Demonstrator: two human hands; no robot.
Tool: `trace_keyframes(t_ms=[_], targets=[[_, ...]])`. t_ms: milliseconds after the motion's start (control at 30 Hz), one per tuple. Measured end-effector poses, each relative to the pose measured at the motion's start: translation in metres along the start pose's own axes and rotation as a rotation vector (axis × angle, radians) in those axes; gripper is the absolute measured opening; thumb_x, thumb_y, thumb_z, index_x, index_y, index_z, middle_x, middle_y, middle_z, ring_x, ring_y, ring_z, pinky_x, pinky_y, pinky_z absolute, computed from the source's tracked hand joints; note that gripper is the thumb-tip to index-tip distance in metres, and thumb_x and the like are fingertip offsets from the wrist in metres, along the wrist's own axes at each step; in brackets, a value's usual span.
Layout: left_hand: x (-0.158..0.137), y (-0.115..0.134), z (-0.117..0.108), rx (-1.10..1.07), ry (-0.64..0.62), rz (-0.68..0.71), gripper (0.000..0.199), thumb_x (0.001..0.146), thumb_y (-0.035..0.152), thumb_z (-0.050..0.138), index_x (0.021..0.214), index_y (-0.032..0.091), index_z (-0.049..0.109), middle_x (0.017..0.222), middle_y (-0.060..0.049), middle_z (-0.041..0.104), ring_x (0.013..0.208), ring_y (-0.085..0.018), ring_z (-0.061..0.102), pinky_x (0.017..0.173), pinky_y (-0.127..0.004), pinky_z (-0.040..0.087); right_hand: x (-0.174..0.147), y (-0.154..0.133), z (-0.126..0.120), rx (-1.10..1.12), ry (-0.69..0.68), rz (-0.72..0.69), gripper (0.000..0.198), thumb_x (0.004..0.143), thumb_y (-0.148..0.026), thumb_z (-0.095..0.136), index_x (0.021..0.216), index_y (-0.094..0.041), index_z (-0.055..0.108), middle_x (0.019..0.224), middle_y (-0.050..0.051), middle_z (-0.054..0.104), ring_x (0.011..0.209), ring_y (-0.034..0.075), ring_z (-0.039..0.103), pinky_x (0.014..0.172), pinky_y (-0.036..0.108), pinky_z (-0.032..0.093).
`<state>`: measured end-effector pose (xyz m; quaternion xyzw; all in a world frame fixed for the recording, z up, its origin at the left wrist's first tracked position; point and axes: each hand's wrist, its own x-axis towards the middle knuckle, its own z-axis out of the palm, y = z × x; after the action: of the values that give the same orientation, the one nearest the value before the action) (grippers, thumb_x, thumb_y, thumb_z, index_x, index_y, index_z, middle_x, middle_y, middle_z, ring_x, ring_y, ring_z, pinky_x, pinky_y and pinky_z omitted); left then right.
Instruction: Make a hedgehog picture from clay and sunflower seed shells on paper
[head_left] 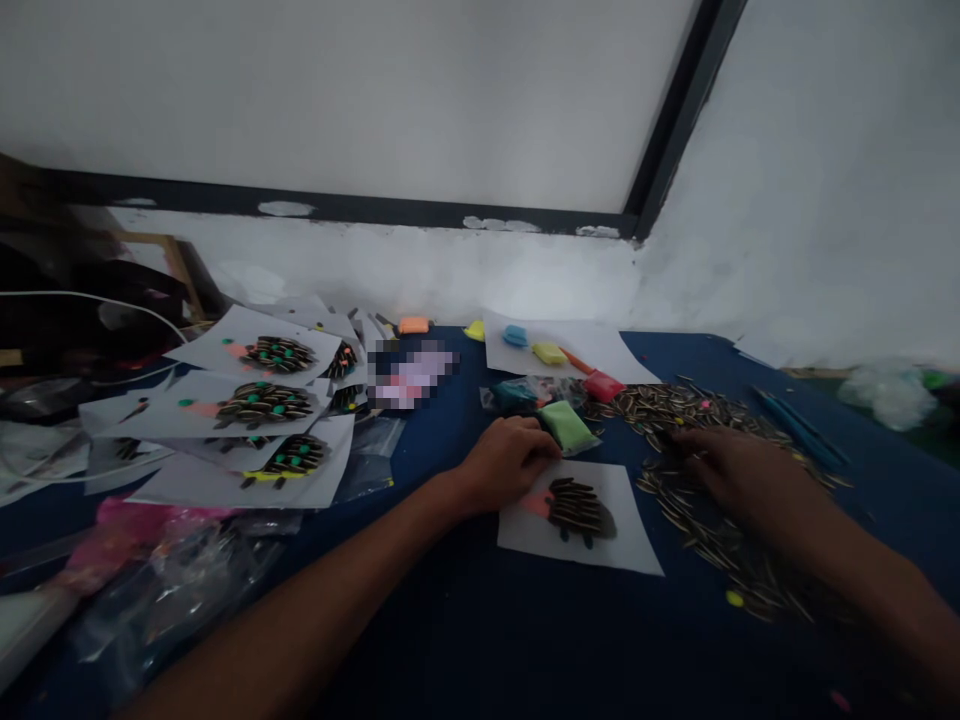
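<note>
A white paper (630,530) lies on the blue table in front of me, bearing a hedgehog made of sunflower seeds (576,507) with a pink clay snout. My left hand (511,462) is at its upper left edge, fingers curled inward. What they hold, if anything, is hidden. Just beyond that hand sits a bag of light green clay (568,428). My right hand (724,468) is over the pile of loose sunflower seeds (709,403), its fingers pinched together. A small dark thing shows at the fingertips, too dim to name.
Finished-looking seed hedgehogs on papers (330,480) overlap at left, above crumpled plastic bags (187,570). Blue, yellow and red clay packets (604,385) lie on or by a back sheet. At right are blue tweezers-like tools (802,425). The wall (525,275) bounds the back.
</note>
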<state>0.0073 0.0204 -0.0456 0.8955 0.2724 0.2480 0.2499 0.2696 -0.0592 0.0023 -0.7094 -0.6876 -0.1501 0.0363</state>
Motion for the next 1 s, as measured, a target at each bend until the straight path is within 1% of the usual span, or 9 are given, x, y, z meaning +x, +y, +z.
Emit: trace_keyframes(t_ms=[133,233,400,633,733,833,900,1000], targets=[[0.0,0.0,0.0,0.011,-0.002,-0.008,0.018,0.085,0.013,0.055,0.091,0.016,0.071,0.093,-0.006,0.067,0.088,-0.017,0.06,0.078,-0.027,0.046,-0.003,-0.003,0.008,-0.014,-0.063,-0.057,0.036,0.087,-0.014,0.044,0.113,-0.012,0.07,0.108,0.015,0.07,0.084,0.027,0.07,0.068,0.033,0.053],[0.0,0.001,0.0,0.005,-0.003,-0.007,0.018,0.085,0.013,0.055,0.092,0.016,0.071,0.093,-0.006,0.067,0.088,-0.017,0.061,0.077,-0.027,0.046,-0.003,-0.006,0.014,0.002,-0.088,-0.098,0.038,0.088,-0.015,0.043,0.116,-0.01,0.068,0.111,0.017,0.068,0.087,0.027,0.068,0.072,0.035,0.054],[0.0,0.001,-0.001,0.001,0.005,0.005,0.019,0.085,0.013,0.054,0.092,0.016,0.071,0.093,-0.006,0.068,0.088,-0.017,0.061,0.077,-0.027,0.046,0.001,-0.007,0.02,0.055,-0.079,-0.13,0.038,0.091,-0.023,0.041,0.113,-0.009,0.069,0.106,0.017,0.067,0.086,0.029,0.067,0.071,0.039,0.053],[0.0,0.001,-0.001,0.012,-0.009,-0.009,0.019,0.085,0.013,0.054,0.092,0.016,0.072,0.094,-0.006,0.067,0.089,-0.017,0.06,0.078,-0.026,0.046,0.003,-0.008,0.022,0.096,-0.079,-0.176,0.035,0.091,-0.021,0.04,0.104,-0.014,0.072,0.102,0.012,0.071,0.087,0.025,0.067,0.074,0.035,0.051],[0.0,0.002,-0.002,0.006,-0.008,-0.013,0.018,0.085,0.014,0.055,0.092,0.016,0.072,0.094,-0.006,0.067,0.089,-0.017,0.06,0.077,-0.026,0.046,0.004,-0.011,0.021,0.107,-0.072,-0.168,0.035,0.091,-0.021,0.039,0.103,-0.016,0.072,0.101,0.01,0.072,0.081,0.023,0.068,0.069,0.033,0.05],[0.0,0.003,-0.002,0.004,-0.006,-0.01,0.018,0.085,0.014,0.055,0.092,0.016,0.072,0.093,-0.006,0.067,0.088,-0.017,0.06,0.077,-0.026,0.046,0.006,-0.014,0.02,0.107,-0.062,-0.14,0.036,0.093,-0.028,0.039,0.101,-0.018,0.072,0.098,0.01,0.072,0.078,0.023,0.067,0.064,0.032,0.048],[0.0,0.003,-0.002,0.003,-0.005,-0.01,0.019,0.085,0.014,0.054,0.092,0.015,0.072,0.093,-0.006,0.068,0.088,-0.017,0.06,0.077,-0.026,0.046,0.007,-0.015,0.02,0.103,-0.061,-0.122,0.035,0.092,-0.032,0.04,0.098,-0.018,0.072,0.094,0.011,0.072,0.075,0.024,0.067,0.06,0.031,0.046],[0.0,0.003,-0.002,0.003,-0.009,-0.012,0.019,0.085,0.013,0.054,0.092,0.015,0.072,0.094,-0.006,0.067,0.088,-0.016,0.06,0.077,-0.026,0.046,0.009,-0.017,0.019,0.109,-0.067,-0.109,0.029,0.09,-0.03,0.043,0.091,-0.02,0.07,0.087,0.009,0.071,0.071,0.023,0.065,0.057,0.029,0.042]])
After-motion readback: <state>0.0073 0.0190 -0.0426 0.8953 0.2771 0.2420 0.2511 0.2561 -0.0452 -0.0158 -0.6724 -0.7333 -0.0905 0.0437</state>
